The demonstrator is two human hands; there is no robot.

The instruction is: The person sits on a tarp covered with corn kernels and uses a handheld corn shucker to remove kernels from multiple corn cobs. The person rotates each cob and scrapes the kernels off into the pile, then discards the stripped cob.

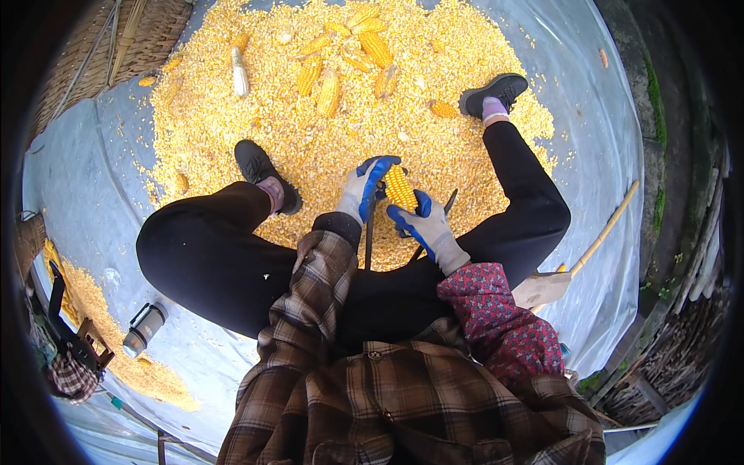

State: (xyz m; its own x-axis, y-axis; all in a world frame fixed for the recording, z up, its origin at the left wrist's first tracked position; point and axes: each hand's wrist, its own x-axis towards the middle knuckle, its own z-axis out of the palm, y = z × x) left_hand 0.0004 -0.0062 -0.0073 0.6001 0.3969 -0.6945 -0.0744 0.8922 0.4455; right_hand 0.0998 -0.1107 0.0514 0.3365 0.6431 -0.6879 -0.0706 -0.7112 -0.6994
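Observation:
Both my hands, in grey gloves with blue coated palms, are around one yellow corn cob (400,189) between my knees. My left hand (371,180) grips its far end, and my right hand (419,221) has its near end between thumb and fingers. Kernels still cover the cob's visible face. Dark metal bars (369,235) stand just beneath my hands; the cob partly hides how they join. A wide heap of loose corn kernels (279,133) spreads under my feet. Several whole cobs (329,93) lie on it farther out, with a pale bare cob (239,72) to their left.
Plastic sheeting (587,116) lies under the heap. A woven basket (151,43) stands at upper left, and a steel flask (144,329) at lower left. Another person (72,372) sits beside a second kernel pile (96,314). A wooden-handled tool (604,228) lies right, near a mossy stone edge (655,99).

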